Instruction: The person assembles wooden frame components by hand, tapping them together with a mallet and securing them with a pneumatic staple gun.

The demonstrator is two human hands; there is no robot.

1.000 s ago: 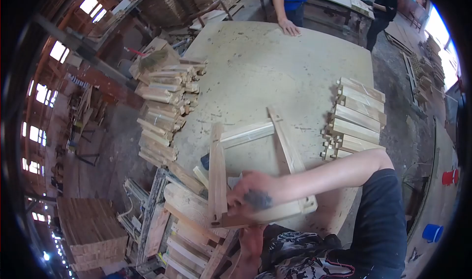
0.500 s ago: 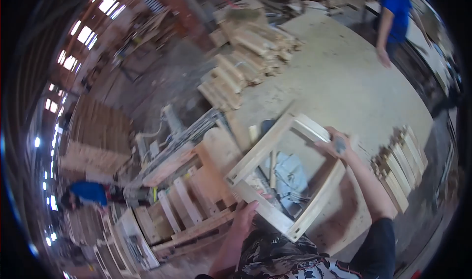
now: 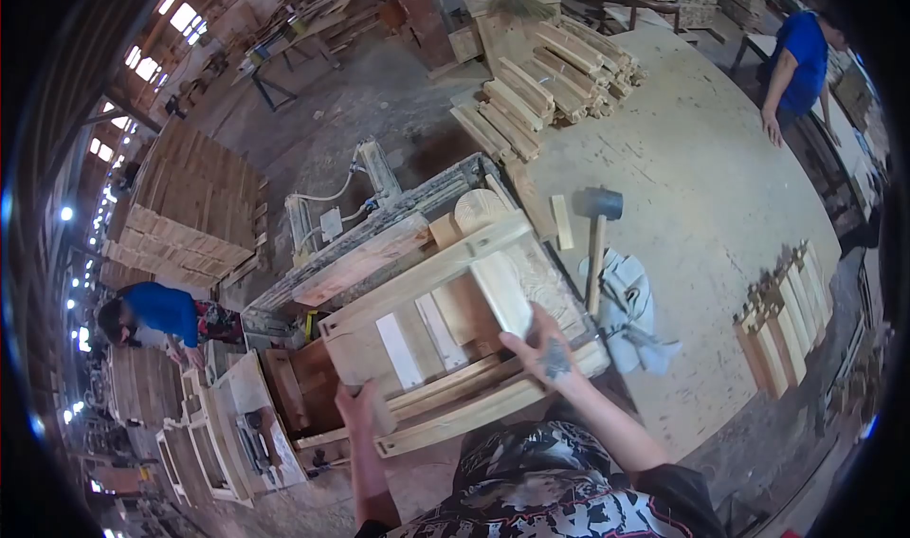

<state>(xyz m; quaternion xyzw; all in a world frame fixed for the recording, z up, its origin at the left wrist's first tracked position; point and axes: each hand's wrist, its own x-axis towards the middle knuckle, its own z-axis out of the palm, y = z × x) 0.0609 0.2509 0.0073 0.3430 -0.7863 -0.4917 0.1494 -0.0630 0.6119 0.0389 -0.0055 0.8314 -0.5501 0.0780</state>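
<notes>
A rectangular wooden frame is held between my two hands, tilted above the bench-like machine. My left hand is closed round its near-left end piece. On the crossbar at the other end, my right hand grips with the thumb on top. Through the frame's opening, pale slats and boards on the machine show; the frame hides part of them. Right of it, a black-headed mallet lies on the table beside a crumpled pale cloth and a short wooden block.
Stacked wooden strips lie at the far edge of the big table, with more strips at its right. A person in blue stands far right, another at left. A tall board stack stands on the left.
The frame has moved left in my hands, from over the table and cloth to over the machine. My view has shifted too. The mallet and cloth now show in the open.
</notes>
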